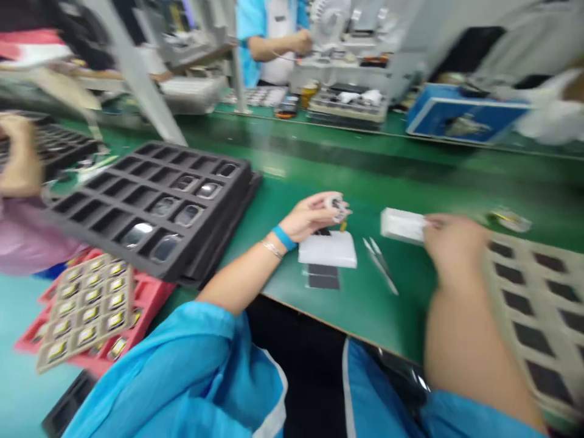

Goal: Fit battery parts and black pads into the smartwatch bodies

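My left hand (310, 218), with a blue band on the wrist, is closed round a small round silver-and-black electronic part (336, 207). A yellow strip (343, 225) hangs below that part. Under the hand lies a white block (327, 249), and a dark square sheet (323, 276) is just in front of it. To the right, my right hand (449, 240) grips the end of a small white box (402, 225); its fingers are partly hidden and blurred. Metal tweezers (381, 266) rest on the green bench between the two hands.
Black compartment trays (157, 201) are stacked at left, beside a beige tray of small parts (86, 304) on a red tray (150, 292). A beige tray of dark squares (538, 304) lies at right. Co-workers' hands (298, 42) show opposite and at far left.
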`<action>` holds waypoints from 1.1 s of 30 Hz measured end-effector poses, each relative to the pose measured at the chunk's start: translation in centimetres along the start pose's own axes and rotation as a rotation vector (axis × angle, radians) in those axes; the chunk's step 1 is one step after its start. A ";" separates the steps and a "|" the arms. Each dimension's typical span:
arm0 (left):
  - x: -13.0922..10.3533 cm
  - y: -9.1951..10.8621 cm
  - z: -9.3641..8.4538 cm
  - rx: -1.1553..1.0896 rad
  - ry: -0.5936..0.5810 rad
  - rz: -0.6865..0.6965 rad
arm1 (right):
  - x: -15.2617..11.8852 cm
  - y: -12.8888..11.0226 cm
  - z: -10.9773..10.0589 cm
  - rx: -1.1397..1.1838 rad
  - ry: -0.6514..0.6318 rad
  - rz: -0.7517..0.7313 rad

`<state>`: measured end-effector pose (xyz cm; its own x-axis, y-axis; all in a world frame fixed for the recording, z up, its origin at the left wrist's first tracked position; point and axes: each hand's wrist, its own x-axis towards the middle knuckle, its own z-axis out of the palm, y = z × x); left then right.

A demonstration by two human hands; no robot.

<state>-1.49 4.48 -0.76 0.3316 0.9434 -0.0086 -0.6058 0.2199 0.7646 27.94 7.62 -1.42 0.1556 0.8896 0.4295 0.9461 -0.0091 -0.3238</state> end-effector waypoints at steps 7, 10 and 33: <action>0.3 -0.1 0.0 0.133 -0.033 0.011 | -4.6 -9.8 0.4 0.907 -0.052 -0.140; 0.1 -0.2 0.2 0.210 -0.033 0.026 | -6.6 -11.5 0.1 0.996 -0.074 -0.155; 0.2 -0.9 0.5 0.264 0.029 0.030 | -6.6 -10.6 0.8 0.741 0.071 -0.325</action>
<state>-0.50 4.38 -1.14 0.2928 0.9562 0.0014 -0.4041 0.1225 0.9065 16.60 2.19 -1.53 -0.0534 0.7645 0.6424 0.5167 0.5717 -0.6373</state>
